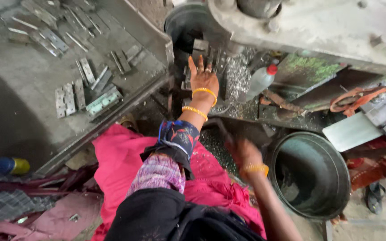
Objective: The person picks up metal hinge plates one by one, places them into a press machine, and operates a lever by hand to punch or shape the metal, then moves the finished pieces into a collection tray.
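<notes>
Hinge plates: small grey metal pieces with punched holes; a few stand upright [200, 49] in the machine's fixture, right at your left fingertips.
Left hand: your left hand [203, 79] is stretched forward with the fingers spread flat against the upright pieces under the machine head [318, 22]; it presses or steadies them rather than gripping one.
Right hand: your right hand [243, 152] sits low, near your lap and just beside the round metal tub [311, 176]; it is blurred, so you cannot tell whether it is closed on anything or empty.
Step in hand: judging by the reach, you are seating or lining up a piece in the fixture, with the other hand busy near the tub.
Next move calls for: a square seat of the piece against its stop, and your fingers drawn clear of the tool before the machine works.
Look of the pieces: flat, dull grey, narrow rectangles, some paired like folded hinges; edges look sharp.
Spare stock: more of the same pieces lie scattered on the metal tray [18, 89], well to the left of your left hand.
Swarf: bright metal shavings [237, 76] are heaped just right of your left hand.
Bottle: a clear plastic bottle with a red cap [261, 80] lies beyond the shavings.
</notes>
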